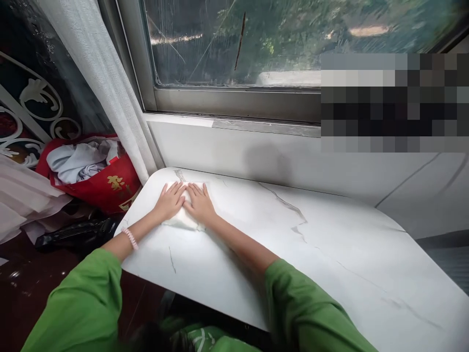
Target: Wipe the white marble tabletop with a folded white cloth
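Both Hands Flat on a White Cloth

Hands lie side by side, fingers spread and open — left hand [170, 200] and right hand [200, 203] pressing palms down on a white cloth [181, 221]. It rests at the far left corner of the marble table [293, 254], near the curtain [106, 83] — a red bag [110, 188] of clothes sits on the floor beyond, beneath the window [238, 44].

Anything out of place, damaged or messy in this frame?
The table itself looks tidy: left hand and right hand lie flat on a white cloth. The window pane shows crack-like lines, and an overstuffed red bag slumps on the floor left of the table.
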`<state>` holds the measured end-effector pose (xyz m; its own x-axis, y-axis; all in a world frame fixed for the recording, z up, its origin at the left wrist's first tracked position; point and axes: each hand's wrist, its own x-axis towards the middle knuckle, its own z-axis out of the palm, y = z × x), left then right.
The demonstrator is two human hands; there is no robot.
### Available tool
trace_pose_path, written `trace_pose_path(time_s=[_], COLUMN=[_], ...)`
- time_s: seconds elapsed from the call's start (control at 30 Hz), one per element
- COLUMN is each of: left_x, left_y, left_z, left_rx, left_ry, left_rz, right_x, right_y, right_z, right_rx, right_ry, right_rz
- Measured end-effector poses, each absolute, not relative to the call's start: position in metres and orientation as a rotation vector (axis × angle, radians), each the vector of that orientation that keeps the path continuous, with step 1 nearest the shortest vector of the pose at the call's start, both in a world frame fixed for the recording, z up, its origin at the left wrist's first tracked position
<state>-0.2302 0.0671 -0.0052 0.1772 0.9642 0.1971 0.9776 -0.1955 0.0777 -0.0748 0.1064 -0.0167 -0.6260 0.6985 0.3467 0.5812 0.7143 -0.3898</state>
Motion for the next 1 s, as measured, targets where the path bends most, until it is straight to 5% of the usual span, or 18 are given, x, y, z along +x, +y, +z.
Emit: trace_pose_path(time_s=[0.23,0.47,1.0], left_x=[-0.272,-0.291,-0.286], left_y=[0.159,0.160,-0.128], left_z=[-0.003,-0.001,-0.006], left_rx=[-2.477,-2.443,-2.029], left_ry=[-1.820,-1.887,-2.058], left_rz=[-0.188,-0.158,-0.336], right_x=[-0.124,-0.148,-0.139], right_y=[0.174,0.181,-0.033], right_z=[-0.024,-0.026,-0.006], right_rx=[-1.157,-1.145,-0.435], right_ry=[-2.332,-2.359,-2.599], right_rz=[0.156,0.132,0.302])
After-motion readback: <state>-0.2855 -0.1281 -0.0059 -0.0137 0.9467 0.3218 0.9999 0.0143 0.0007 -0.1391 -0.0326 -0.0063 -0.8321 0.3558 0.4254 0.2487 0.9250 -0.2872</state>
